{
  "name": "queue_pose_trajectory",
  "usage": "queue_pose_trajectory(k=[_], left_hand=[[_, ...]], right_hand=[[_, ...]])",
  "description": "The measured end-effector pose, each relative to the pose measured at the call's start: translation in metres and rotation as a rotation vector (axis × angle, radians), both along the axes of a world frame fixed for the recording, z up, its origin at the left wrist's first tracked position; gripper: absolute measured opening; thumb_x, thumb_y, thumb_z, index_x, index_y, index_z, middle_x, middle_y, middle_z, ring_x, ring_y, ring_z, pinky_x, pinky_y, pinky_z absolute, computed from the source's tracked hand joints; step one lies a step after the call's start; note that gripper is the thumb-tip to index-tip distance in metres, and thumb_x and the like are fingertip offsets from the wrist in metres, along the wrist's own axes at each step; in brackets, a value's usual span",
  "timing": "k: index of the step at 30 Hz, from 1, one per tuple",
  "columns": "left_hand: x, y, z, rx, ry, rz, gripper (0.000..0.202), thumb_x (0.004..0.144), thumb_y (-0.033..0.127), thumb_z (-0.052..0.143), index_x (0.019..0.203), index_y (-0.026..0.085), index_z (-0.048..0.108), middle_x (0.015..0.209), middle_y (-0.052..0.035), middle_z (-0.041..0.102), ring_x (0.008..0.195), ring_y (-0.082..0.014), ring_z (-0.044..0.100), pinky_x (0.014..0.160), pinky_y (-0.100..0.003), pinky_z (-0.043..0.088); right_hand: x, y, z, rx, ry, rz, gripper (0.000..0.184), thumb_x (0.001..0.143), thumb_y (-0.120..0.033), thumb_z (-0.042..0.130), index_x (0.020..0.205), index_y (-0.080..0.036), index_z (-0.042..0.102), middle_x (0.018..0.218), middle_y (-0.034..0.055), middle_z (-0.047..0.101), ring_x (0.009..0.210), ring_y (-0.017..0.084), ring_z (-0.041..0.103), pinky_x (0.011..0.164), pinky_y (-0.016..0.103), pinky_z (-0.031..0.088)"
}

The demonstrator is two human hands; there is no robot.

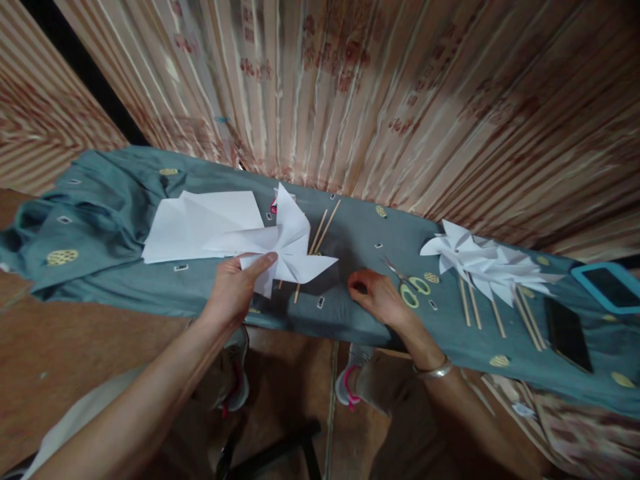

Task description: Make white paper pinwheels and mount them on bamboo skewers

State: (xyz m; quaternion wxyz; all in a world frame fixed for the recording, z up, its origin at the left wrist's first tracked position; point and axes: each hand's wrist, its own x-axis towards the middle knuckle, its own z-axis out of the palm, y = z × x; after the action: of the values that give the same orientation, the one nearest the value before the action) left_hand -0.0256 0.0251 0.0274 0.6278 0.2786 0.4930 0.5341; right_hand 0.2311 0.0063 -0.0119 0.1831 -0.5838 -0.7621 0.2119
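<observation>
Pinwheel pile (493, 263) right of the scissors (406, 281); sticks (327, 227), paper sheets (215, 215) left. White pinwheel (293, 240), left of scissors too, pinched in left hand (235, 287); right hand (380, 297) curled beside scissors, contents unclear.

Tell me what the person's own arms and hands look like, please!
The bare left hand and bare right hand have no gloves. The left forearm is uncovered. The right forearm is too, except for a shiny, silver-coloured, curved bracelet around its wrist.
</observation>
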Motion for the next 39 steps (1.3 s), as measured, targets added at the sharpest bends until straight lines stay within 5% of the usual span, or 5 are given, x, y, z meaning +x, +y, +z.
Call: queue_pose_trajectory(k=[4,13,28,33,39], left_hand=[[0.007,0.0,0.0,0.014,0.007,-0.006,0.029,0.05,0.03,0.085,0.072,0.014,0.072,0.068,-0.0039,0.073,0.064,-0.0192,0.067,0.059,-0.026,0.052],[0.01,0.001,0.002,0.011,0.014,0.005,0.031,0.049,0.03,0.085,0.073,0.014,0.072,0.071,-0.0041,0.073,0.065,-0.0187,0.066,0.061,-0.026,0.051],[0.011,-0.004,-0.005,0.055,-0.001,-0.085,0.026,0.058,0.034,0.083,0.069,0.013,0.072,0.065,-0.002,0.07,0.058,-0.0125,0.058,0.059,-0.023,0.045],[0.014,-0.005,-0.002,0.065,0.032,-0.104,0.025,0.06,0.035,0.081,0.066,0.013,0.071,0.063,-0.0015,0.068,0.056,-0.013,0.057,0.059,-0.024,0.045],[0.022,-0.004,-0.002,0.145,0.183,-0.125,0.02,0.064,0.034,0.077,0.064,0.015,0.071,0.066,-0.0012,0.069,0.062,-0.0145,0.057,0.062,-0.025,0.044]], right_hand=[[0.006,-0.001,-0.004,0.073,0.009,0.024,0.011,0.077,-0.01,0.058,0.079,-0.017,0.065,0.09,0.0069,0.07,0.089,0.021,0.062,0.083,0.033,0.045],[0.01,-0.004,-0.008,0.02,0.133,-0.097,0.01,0.08,-0.017,0.061,0.085,-0.02,0.069,0.084,0.0032,0.071,0.078,0.018,0.066,0.074,0.03,0.05],[-0.013,-0.01,-0.006,0.115,-0.207,-0.056,0.013,0.085,-0.015,0.052,0.086,-0.019,0.064,0.083,0.0082,0.069,0.082,0.023,0.063,0.074,0.033,0.046],[-0.003,-0.009,0.016,0.048,0.09,-0.142,0.008,0.081,-0.018,0.058,0.08,-0.021,0.066,0.078,0.0022,0.071,0.072,0.019,0.065,0.069,0.031,0.049],[-0.031,-0.025,0.063,0.227,0.43,-0.134,0.003,0.081,-0.023,0.065,0.08,-0.023,0.068,0.079,-0.0006,0.071,0.075,0.016,0.065,0.073,0.028,0.051]])
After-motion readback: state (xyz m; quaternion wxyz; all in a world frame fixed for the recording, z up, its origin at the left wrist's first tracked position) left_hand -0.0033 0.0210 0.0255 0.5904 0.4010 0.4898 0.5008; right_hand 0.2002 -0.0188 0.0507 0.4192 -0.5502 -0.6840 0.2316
